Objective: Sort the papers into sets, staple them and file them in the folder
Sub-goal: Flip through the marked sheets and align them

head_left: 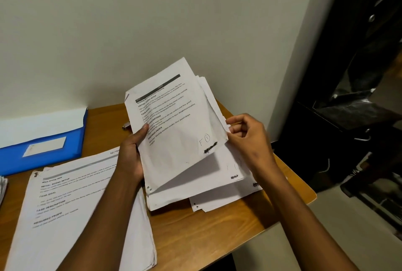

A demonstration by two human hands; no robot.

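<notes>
My left hand (131,155) grips the left edge of a printed sheet (174,122) marked "F 1", thumb on top, lifting it off a loose stack of papers (217,192) on the wooden table (217,227). My right hand (248,138) pinches the right edges of the sheets just behind it. A second stack of printed papers (71,209) lies at the near left under my left forearm. A blue folder (43,140) lies open at the far left with white sheets inside. A small metal stapler (126,126) peeks out behind the lifted sheet.
A pale wall stands right behind the table. Dark bags and gear (348,107) fill the space beyond the table's right edge. More paper edges (2,188) show at the far left border.
</notes>
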